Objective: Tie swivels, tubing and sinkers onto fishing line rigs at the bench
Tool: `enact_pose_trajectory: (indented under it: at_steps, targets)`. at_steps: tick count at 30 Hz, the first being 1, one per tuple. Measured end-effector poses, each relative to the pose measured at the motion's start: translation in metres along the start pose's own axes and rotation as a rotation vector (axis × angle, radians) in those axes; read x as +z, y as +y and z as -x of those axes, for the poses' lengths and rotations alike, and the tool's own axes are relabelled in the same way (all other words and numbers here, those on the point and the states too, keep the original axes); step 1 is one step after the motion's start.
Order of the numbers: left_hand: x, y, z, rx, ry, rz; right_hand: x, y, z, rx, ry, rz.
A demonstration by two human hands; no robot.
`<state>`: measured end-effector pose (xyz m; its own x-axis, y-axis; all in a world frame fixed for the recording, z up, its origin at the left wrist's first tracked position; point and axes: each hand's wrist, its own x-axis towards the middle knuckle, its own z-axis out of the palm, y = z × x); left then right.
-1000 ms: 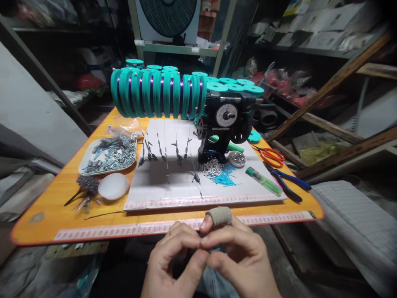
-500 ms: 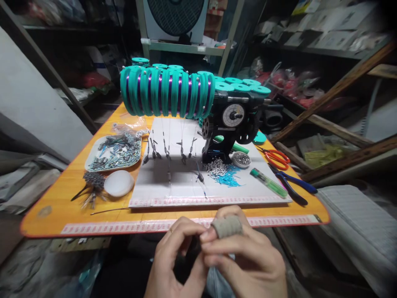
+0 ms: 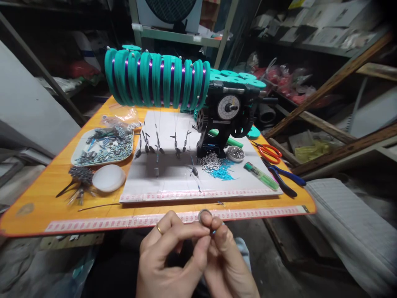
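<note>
Low before the near edge of the bench (image 3: 40, 186), pinched between the fingers of the right hand (image 3: 229, 256): a tiny blue piece (image 3: 214, 232), mostly covered by skin, only a speck in sight. Close against those fingers, the left hand (image 3: 169, 256), thumb and index pressed together at the tips; cannot tell what, if anything, between them. On that hand, a gold ring (image 3: 159, 229). Just beyond, along the bench edge, a printed ruler strip (image 3: 102, 223). Farther in, flat on the bench, a white board (image 3: 136, 184). Standing on its far part, a black machine (image 3: 229, 106) with a round dial, and out to its left a row of teal spools (image 3: 156, 78) wound with purple. Under the spools, dark weights (image 3: 178, 152) on thin lines. At the machine's foot, silver beads (image 3: 211, 161), with blue sticks (image 3: 223, 171) touching them, and a small round tub (image 3: 235, 160) of metal bits. To the right, a green tube (image 3: 262, 176), blue-handled pliers (image 3: 288, 176) and orange scissors (image 3: 269, 153). To the left of the board, a tray (image 3: 81, 142) of small parts, nearer a white dish (image 3: 108, 178), and beside it a dark bundle (image 3: 80, 178).
</note>
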<state>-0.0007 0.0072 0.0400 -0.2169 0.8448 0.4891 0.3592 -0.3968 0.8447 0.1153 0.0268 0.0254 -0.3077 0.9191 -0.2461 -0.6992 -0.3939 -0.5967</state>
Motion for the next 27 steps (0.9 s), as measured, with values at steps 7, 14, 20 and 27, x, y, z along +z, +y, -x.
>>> enact_pose_trajectory:
  at_steps: [7,14,20,27]
  targets:
    - [0.003,0.004,0.001,0.000,0.001,-0.058,0.006,0.004,0.003,0.097,0.023,-0.205]
    - [0.004,0.009,-0.004,0.051,0.063,-0.142,0.005,0.010,0.002,0.100,-0.054,-0.203]
    - [0.003,0.008,-0.001,0.037,0.031,-0.115,0.001,0.012,0.001,0.123,-0.058,-0.178]
    - [0.001,0.007,-0.001,0.031,0.001,-0.117,0.005,0.009,0.003,0.113,-0.075,-0.185]
